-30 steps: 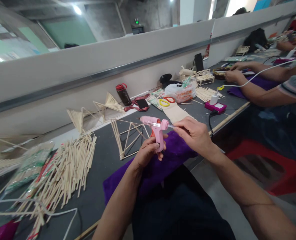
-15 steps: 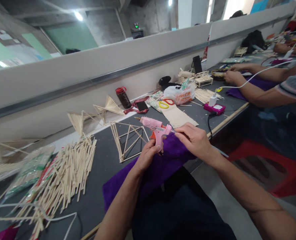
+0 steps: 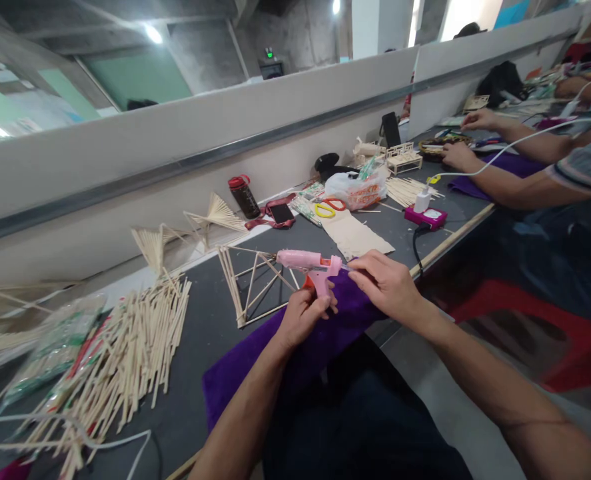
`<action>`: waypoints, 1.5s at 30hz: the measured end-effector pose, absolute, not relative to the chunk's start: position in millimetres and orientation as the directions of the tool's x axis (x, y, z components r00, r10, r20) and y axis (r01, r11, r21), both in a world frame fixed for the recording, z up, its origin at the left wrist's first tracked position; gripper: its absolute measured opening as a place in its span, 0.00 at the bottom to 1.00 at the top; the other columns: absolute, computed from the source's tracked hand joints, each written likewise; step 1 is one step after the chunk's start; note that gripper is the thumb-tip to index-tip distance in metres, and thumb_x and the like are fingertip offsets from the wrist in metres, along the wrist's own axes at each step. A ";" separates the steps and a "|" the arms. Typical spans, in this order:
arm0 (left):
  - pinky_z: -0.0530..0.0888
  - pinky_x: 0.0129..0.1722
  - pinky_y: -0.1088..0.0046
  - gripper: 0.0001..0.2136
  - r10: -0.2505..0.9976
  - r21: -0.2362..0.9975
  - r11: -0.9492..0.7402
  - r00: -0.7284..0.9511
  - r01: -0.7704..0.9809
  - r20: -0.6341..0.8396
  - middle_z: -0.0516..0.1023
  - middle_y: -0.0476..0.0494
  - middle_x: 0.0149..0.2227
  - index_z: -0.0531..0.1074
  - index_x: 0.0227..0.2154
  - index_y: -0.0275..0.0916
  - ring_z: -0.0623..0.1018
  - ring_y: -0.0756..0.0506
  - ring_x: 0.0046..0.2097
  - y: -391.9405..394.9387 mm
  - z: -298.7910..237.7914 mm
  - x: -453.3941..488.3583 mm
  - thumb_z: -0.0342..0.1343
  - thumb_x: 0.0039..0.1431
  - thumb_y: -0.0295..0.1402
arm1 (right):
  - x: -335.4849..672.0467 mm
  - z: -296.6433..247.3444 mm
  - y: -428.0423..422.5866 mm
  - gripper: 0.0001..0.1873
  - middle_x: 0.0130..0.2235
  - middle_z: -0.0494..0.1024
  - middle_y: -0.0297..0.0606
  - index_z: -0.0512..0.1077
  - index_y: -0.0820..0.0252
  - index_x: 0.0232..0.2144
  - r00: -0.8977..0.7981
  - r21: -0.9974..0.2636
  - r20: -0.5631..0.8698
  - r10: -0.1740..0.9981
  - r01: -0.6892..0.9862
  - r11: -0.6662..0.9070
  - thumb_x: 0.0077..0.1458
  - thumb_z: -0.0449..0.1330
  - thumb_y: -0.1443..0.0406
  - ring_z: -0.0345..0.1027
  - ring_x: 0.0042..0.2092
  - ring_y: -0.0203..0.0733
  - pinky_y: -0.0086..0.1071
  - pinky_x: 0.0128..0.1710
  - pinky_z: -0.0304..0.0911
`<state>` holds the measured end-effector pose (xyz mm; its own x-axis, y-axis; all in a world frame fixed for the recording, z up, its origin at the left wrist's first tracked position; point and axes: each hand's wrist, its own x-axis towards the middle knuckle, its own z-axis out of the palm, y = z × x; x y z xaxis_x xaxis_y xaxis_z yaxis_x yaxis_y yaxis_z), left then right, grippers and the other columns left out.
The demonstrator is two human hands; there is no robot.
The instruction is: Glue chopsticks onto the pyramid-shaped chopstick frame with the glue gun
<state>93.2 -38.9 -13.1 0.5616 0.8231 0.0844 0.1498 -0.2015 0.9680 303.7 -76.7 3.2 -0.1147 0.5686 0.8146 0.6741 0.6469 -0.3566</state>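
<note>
Pink glue gun [image 3: 300, 259] in hands [image 3: 300, 317] near table edge [image 3: 455, 239].

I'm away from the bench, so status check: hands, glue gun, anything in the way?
Left hand gripping pink glue gun. Right hand pinching glue stick at gun's rear. Stick frame overlaps nozzle in view; contact unclear.

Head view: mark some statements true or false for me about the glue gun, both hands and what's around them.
1. The left hand grips the pink glue gun. True.
2. The right hand holds the scissors. False: it holds a translucent stick at the gun's rear.
3. The cloth beneath the hands is red. False: it is purple.
4. The loose pile of sticks lies left of the stick frame. True.
</note>
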 end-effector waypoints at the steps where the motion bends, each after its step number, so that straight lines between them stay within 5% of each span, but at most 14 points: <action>1: 0.71 0.29 0.72 0.22 0.827 0.975 -0.184 0.556 0.128 0.083 0.76 0.43 0.31 0.75 0.44 0.32 0.75 0.45 0.30 -39.2 -13.6 93.9 0.56 0.57 0.47 | 305.0 2.7 -78.4 0.05 0.36 0.77 0.41 0.73 0.60 0.38 -0.116 -0.358 0.811 0.573 0.677 0.643 0.63 0.57 0.70 0.73 0.39 0.41 0.33 0.41 0.68; 4: 0.68 0.25 0.74 0.23 0.840 0.971 -0.209 0.530 0.116 0.117 0.72 0.48 0.25 0.74 0.46 0.33 0.71 0.48 0.26 -38.5 -17.8 94.3 0.56 0.58 0.48 | 308.7 1.1 -86.2 0.05 0.37 0.78 0.41 0.73 0.61 0.39 -0.110 -0.367 0.801 0.588 0.686 0.628 0.63 0.57 0.71 0.73 0.40 0.41 0.33 0.42 0.68; 9: 0.67 0.30 0.72 0.23 0.824 0.945 -0.285 0.544 0.159 0.156 0.72 0.45 0.21 0.73 0.21 0.35 0.70 0.49 0.25 -35.3 -22.1 93.1 0.52 0.61 0.50 | 311.9 -3.8 -101.4 0.05 0.36 0.77 0.40 0.74 0.62 0.40 -0.101 -0.374 0.800 0.592 0.688 0.622 0.63 0.58 0.71 0.73 0.39 0.39 0.31 0.41 0.69; 13: 0.68 0.33 0.72 0.15 0.857 0.957 -0.224 0.504 0.185 0.103 0.79 0.43 0.29 0.78 0.28 0.34 0.74 0.47 0.31 -40.2 -15.0 95.8 0.60 0.56 0.43 | 311.8 -8.0 -103.2 0.06 0.37 0.78 0.41 0.75 0.63 0.41 -0.107 -0.361 0.802 0.587 0.697 0.620 0.63 0.58 0.71 0.73 0.39 0.38 0.31 0.41 0.70; 20: 0.67 0.28 0.75 0.11 0.882 0.996 -0.054 0.464 -0.071 0.082 0.79 0.48 0.26 0.75 0.31 0.37 0.74 0.50 0.27 -46.0 -12.7 96.6 0.68 0.48 0.36 | 307.4 -3.1 -90.8 0.06 0.37 0.78 0.42 0.75 0.65 0.40 -0.136 -0.363 0.798 0.587 0.669 0.649 0.62 0.58 0.72 0.73 0.39 0.39 0.32 0.41 0.69; 26: 0.66 0.24 0.76 0.15 0.933 0.983 -0.004 0.354 -0.182 0.069 0.79 0.45 0.22 0.79 0.26 0.35 0.74 0.50 0.23 -41.9 -15.1 91.6 0.70 0.44 0.43 | 305.0 6.4 -83.2 0.08 0.37 0.77 0.43 0.76 0.66 0.42 -0.254 -0.324 0.774 0.580 0.628 0.707 0.62 0.58 0.72 0.73 0.38 0.39 0.32 0.39 0.68; 32: 0.71 0.29 0.75 0.12 0.955 0.978 -0.022 0.283 -0.209 0.082 0.81 0.43 0.24 0.81 0.24 0.36 0.77 0.49 0.26 -42.7 -11.6 92.6 0.70 0.44 0.41 | 301.3 17.7 -81.3 0.08 0.38 0.75 0.44 0.75 0.66 0.43 -0.289 -0.250 0.787 0.544 0.657 0.711 0.62 0.58 0.72 0.72 0.38 0.40 0.32 0.39 0.69; 45: 0.70 0.26 0.76 0.13 0.929 0.981 -0.023 0.359 -0.195 0.093 0.83 0.43 0.26 0.82 0.28 0.37 0.77 0.49 0.26 -44.2 -12.5 94.4 0.71 0.45 0.42 | 295.1 17.7 -80.0 0.08 0.35 0.76 0.42 0.72 0.63 0.37 -0.344 -0.252 0.728 0.593 0.669 0.699 0.66 0.53 0.69 0.72 0.36 0.41 0.34 0.37 0.66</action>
<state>94.4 -44.2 -12.5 0.3595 0.9285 0.0931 -0.1950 -0.0228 0.9805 295.1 -80.0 17.7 -0.3443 0.5928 0.7280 0.6694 0.6987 -0.2524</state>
